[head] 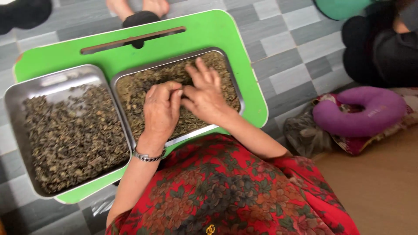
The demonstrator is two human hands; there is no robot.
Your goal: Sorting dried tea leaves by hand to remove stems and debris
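Two metal trays of dried brownish-green leaves sit side by side on a green lap table (65, 54). Both my hands rest over the right tray (235, 93). My left hand (161, 111), with a metal bracelet on its wrist, lies on the leaves with its fingers curled and fingertips pinched together. My right hand (203, 93) touches it, fingers spread over the leaves, the thumb meeting the left fingertips. Whether a leaf is pinched between them I cannot tell. The left tray (15, 93) holds a thicker heap of leaves, and no hand is on it.
A slot handle (130, 39) runs along the table's far side. Another person's feet (139, 11) stand beyond it on the grey checkered floor. To the right lie a purple neck pillow (361, 111), a patterned cushion and a person in dark clothing (383, 48).
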